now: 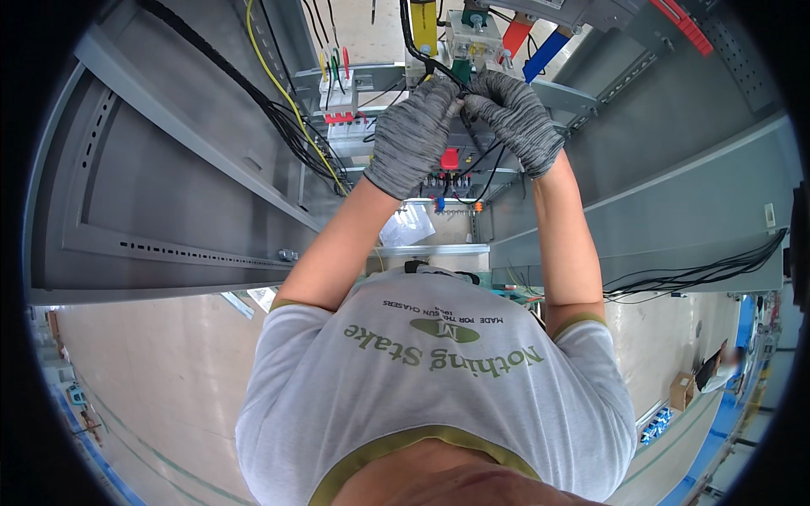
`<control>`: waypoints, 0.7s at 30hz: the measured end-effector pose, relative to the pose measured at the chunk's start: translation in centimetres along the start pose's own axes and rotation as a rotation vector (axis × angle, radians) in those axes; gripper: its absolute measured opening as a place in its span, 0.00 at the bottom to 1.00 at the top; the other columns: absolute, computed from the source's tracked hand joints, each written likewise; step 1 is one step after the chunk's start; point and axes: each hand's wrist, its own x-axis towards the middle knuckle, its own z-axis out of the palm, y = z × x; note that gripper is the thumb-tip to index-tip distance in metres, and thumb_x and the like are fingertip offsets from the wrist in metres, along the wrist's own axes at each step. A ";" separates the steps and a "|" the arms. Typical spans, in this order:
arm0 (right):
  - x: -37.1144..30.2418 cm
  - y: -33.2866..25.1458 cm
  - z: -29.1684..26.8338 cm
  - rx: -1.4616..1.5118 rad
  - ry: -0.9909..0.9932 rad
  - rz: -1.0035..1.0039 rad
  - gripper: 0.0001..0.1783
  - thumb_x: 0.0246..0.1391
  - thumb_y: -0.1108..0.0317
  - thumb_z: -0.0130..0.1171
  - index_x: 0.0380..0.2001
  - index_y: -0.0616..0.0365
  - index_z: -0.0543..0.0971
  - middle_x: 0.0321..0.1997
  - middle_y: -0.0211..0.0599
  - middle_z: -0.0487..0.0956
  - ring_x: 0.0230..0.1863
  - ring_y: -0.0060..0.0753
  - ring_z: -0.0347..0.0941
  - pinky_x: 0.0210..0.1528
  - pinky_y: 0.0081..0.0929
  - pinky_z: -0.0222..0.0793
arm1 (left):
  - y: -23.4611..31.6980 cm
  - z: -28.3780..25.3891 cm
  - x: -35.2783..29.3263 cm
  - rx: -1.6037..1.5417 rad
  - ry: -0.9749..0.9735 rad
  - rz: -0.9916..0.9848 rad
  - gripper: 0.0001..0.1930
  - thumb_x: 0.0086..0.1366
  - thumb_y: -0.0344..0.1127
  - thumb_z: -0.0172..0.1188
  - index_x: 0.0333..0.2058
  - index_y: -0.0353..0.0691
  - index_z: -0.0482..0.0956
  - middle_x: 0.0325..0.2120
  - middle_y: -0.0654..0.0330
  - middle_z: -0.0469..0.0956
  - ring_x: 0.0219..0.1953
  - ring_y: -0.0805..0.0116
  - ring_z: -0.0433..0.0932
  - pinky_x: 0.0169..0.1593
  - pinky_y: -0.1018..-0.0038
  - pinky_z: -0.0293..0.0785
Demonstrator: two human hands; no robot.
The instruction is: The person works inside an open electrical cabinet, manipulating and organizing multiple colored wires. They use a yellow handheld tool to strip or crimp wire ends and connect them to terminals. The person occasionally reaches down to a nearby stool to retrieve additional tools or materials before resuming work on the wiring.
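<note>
Grey-gloved left hand [415, 135] and right hand [516, 118] both pinch black wire [432, 66] inside metal cabinet [169, 169]; judged step: routing wire toward terminal block [342, 105]; next calls for steady guiding.

The left hand [415, 135] and right hand [516, 118] meet over a black wire [430, 61], and their gloved fingertips hide the spot where it is pinched. The terminals behind both hands are covered. The yellow block [424, 24] is cut off by the top edge. Small connectors [447, 180] below are too small to tell apart.
</note>
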 end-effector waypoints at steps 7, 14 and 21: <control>0.0 -0.3 0.3 -0.038 0.020 -0.004 0.11 0.54 0.69 0.59 0.38 0.66 0.79 0.30 0.32 0.80 0.32 0.21 0.73 0.39 0.21 0.70 | 0.6 -0.4 0.1 -0.201 0.032 -0.099 0.12 0.64 0.34 0.55 0.43 0.34 0.78 0.38 0.46 0.79 0.42 0.52 0.79 0.46 0.67 0.74; -0.5 -0.2 1.3 -0.223 0.274 -0.236 0.10 0.52 0.68 0.58 0.35 0.63 0.78 0.27 0.45 0.80 0.28 0.39 0.76 0.34 0.31 0.72 | 1.0 -0.7 0.0 -0.569 -0.067 -0.257 0.13 0.67 0.31 0.50 0.48 0.33 0.74 0.45 0.54 0.73 0.46 0.70 0.74 0.49 0.77 0.72; -0.6 -0.8 0.4 -0.015 0.156 -0.220 0.10 0.53 0.66 0.58 0.33 0.63 0.78 0.25 0.42 0.79 0.27 0.35 0.75 0.34 0.29 0.71 | -0.5 -2.3 1.4 -0.191 -0.227 -0.012 0.15 0.65 0.30 0.50 0.49 0.36 0.73 0.42 0.49 0.77 0.47 0.60 0.77 0.54 0.70 0.69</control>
